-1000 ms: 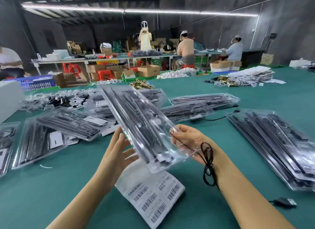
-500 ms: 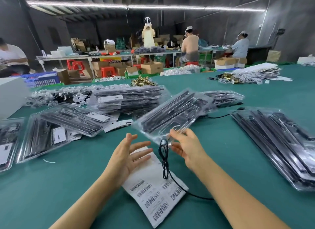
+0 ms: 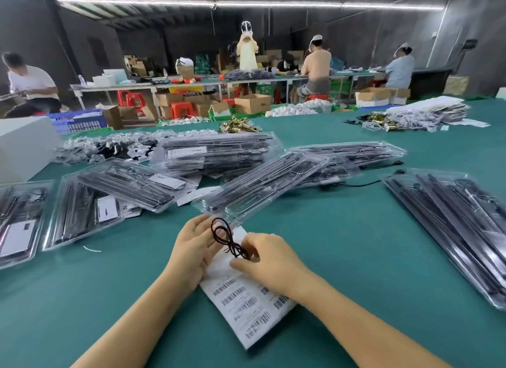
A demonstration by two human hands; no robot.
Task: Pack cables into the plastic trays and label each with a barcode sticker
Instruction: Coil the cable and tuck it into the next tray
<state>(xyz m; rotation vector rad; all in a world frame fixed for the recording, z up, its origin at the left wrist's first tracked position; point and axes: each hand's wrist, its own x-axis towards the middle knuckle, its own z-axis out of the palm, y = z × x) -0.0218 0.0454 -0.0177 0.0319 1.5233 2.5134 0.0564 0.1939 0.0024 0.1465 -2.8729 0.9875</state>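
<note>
We judge the job well along but unfinished: filled trays (image 3: 175,181) crowd the table (image 3: 342,230), while our right hand (image 3: 269,260) pinches a looped cable (image 3: 227,237) above the barcode sheet (image 3: 246,307), left hand (image 3: 193,247) loosely curled alongside.

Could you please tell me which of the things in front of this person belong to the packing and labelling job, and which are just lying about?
Part of the job:
- black cable, looped, held by the right hand
- left hand beside the loop
- barcode sticker sheet
- nearest clear tray

Lying about:
- brass fittings
- white box
- cardboard boxes
</note>
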